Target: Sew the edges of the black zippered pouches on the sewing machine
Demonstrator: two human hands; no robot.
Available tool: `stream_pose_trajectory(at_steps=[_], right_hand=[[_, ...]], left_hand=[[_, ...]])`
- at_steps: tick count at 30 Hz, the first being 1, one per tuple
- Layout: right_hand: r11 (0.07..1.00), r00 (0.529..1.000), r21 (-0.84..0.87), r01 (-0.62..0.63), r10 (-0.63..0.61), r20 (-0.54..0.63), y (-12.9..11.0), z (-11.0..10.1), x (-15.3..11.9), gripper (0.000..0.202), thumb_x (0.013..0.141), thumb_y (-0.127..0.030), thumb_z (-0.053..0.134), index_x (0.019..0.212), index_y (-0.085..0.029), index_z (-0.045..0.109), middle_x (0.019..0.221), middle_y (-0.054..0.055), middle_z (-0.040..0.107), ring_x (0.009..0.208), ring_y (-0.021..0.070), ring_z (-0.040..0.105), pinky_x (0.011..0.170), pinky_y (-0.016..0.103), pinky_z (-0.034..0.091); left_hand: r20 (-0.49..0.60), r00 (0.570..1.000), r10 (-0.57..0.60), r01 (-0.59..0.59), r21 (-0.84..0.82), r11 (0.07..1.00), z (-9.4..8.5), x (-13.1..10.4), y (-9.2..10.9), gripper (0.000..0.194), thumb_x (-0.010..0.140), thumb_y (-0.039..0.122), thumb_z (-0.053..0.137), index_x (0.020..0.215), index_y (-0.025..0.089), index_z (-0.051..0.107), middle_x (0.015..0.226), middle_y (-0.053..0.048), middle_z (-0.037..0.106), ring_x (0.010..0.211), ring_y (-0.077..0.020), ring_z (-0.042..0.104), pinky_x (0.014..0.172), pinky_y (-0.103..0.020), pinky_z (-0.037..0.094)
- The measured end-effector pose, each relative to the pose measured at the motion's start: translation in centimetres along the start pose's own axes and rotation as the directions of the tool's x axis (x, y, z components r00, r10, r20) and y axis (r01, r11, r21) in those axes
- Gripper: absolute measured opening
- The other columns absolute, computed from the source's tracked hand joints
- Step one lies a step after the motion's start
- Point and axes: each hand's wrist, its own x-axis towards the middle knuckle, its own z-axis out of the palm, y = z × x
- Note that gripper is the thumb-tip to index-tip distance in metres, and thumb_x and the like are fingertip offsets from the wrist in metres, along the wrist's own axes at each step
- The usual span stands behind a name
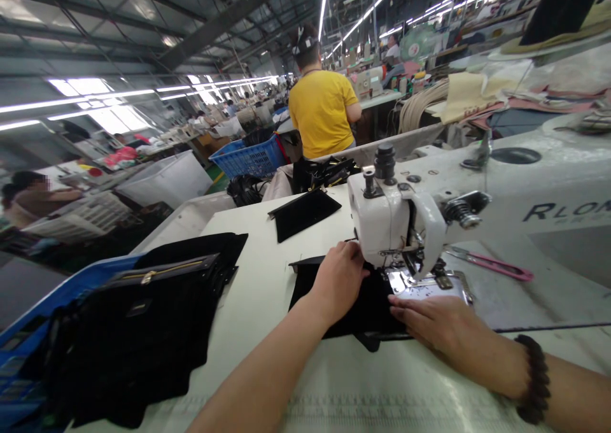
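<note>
A black fabric piece (377, 309) lies on the pale table with its right edge at the needle area of a white sewing machine (382, 220). My left hand (340, 279) is on the fabric just left of the machine head, fingers bent and closed on its far part. Some of those fingertips are hidden. My right hand (442, 323) rests flat at the fabric's near right edge, fingers stretched out together, beside the metal needle plate (429, 288). A dark beaded bracelet (532, 379) circles the right wrist.
Pink-handled snips (506, 269) lie right of the needle. Another black piece (308, 213) sits behind my left hand. Stacked black pieces with a zipper (143, 318) overlap a blue crate (102, 274) at left. Ahead sits a person in a yellow shirt (322, 111).
</note>
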Motion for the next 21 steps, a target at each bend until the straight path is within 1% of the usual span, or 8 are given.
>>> stream_pose_trajectory(at_steps=[3,4,8,10,12,14,16,21], right_hand=[[0.999,0.999,-0.019,-0.032,0.032,-0.005,-0.3,-0.4,-0.5,0.026,0.093,-0.011,0.031,0.094,-0.013,0.057,0.081,0.007,0.064,0.063,0.0170,0.060,0.054,0.029,0.045],[0.999,0.999,-0.024,-0.038,0.039,0.003,-0.5,-0.5,-0.6,0.025,0.093,-0.011,0.032,0.089,-0.015,0.057,0.076,0.005,0.062,0.059,0.0169,0.057,0.051,0.029,0.042],[0.998,1.000,-0.052,-0.020,0.020,-0.006,-0.8,-0.7,-1.2,0.025,0.089,-0.007,0.034,0.075,-0.019,0.052,0.066,0.000,0.052,0.054,0.0162,0.047,0.053,0.031,0.032],[0.996,0.998,-0.093,0.001,-0.006,-0.055,-0.8,-0.8,-1.2,0.024,0.088,-0.005,0.034,0.080,-0.018,0.052,0.066,0.000,0.051,0.055,0.0157,0.046,0.055,0.030,0.030],[0.990,0.995,-0.142,0.017,-0.030,-0.093,-0.9,-1.0,-1.1,0.023,0.087,-0.004,0.035,0.089,-0.016,0.054,0.066,0.000,0.051,0.056,0.0154,0.046,0.056,0.030,0.029],[0.988,0.996,-0.152,0.032,-0.045,-0.082,-1.1,-1.0,-1.0,0.024,0.087,-0.003,0.033,0.095,-0.014,0.054,0.067,0.000,0.052,0.057,0.0154,0.047,0.056,0.030,0.029],[0.991,0.998,-0.128,0.040,-0.046,-0.043,-1.3,-0.8,-0.8,0.026,0.089,-0.003,0.030,0.092,-0.013,0.054,0.067,0.001,0.053,0.055,0.0157,0.047,0.055,0.031,0.028],[0.997,0.998,-0.063,0.037,-0.034,0.045,-1.4,0.3,-0.7,0.031,0.093,-0.008,0.029,0.072,-0.018,0.050,0.063,0.000,0.053,0.052,0.0149,0.046,0.050,0.032,0.027]], left_hand=[[0.079,0.983,0.167,-0.167,-0.005,0.986,-0.1,-3.3,1.5,0.038,0.078,0.038,0.068,0.105,0.011,0.065,0.111,-0.011,0.064,0.104,-0.0248,0.058,0.093,-0.036,0.047],[0.092,0.973,0.213,-0.214,0.005,0.977,0.2,-4.1,1.8,0.041,0.076,0.039,0.069,0.106,0.011,0.065,0.111,-0.011,0.065,0.103,-0.0241,0.058,0.093,-0.035,0.047],[0.045,0.960,0.275,-0.275,-0.003,0.961,1.3,-5.3,1.9,0.020,0.085,0.024,0.061,0.101,0.014,0.067,0.105,-0.009,0.068,0.101,-0.0194,0.060,0.092,-0.030,0.048],[-0.026,0.971,0.239,-0.241,-0.104,0.965,1.5,-5.2,1.5,0.018,0.089,0.017,0.053,0.098,0.015,0.067,0.103,-0.007,0.069,0.098,-0.0168,0.062,0.090,-0.027,0.049],[-0.089,0.987,0.134,-0.151,-0.228,0.962,1.3,-4.9,1.2,0.020,0.090,0.014,0.048,0.094,0.014,0.068,0.096,-0.006,0.070,0.091,-0.0152,0.064,0.084,-0.024,0.051],[-0.130,0.991,0.014,-0.053,-0.307,0.950,1.1,-4.8,1.1,0.022,0.090,0.013,0.045,0.091,0.012,0.067,0.088,-0.006,0.070,0.082,-0.0152,0.066,0.078,-0.024,0.053],[-0.167,0.986,-0.008,-0.045,-0.310,0.950,1.1,-4.8,1.3,0.023,0.089,0.013,0.043,0.091,0.012,0.067,0.087,-0.007,0.069,0.081,-0.0162,0.066,0.076,-0.025,0.054],[-0.196,0.946,0.259,-0.278,-0.079,0.957,2.1,-4.9,2.3,0.027,0.087,0.012,0.042,0.102,0.009,0.064,0.100,-0.011,0.068,0.095,-0.0195,0.062,0.088,-0.030,0.051]])
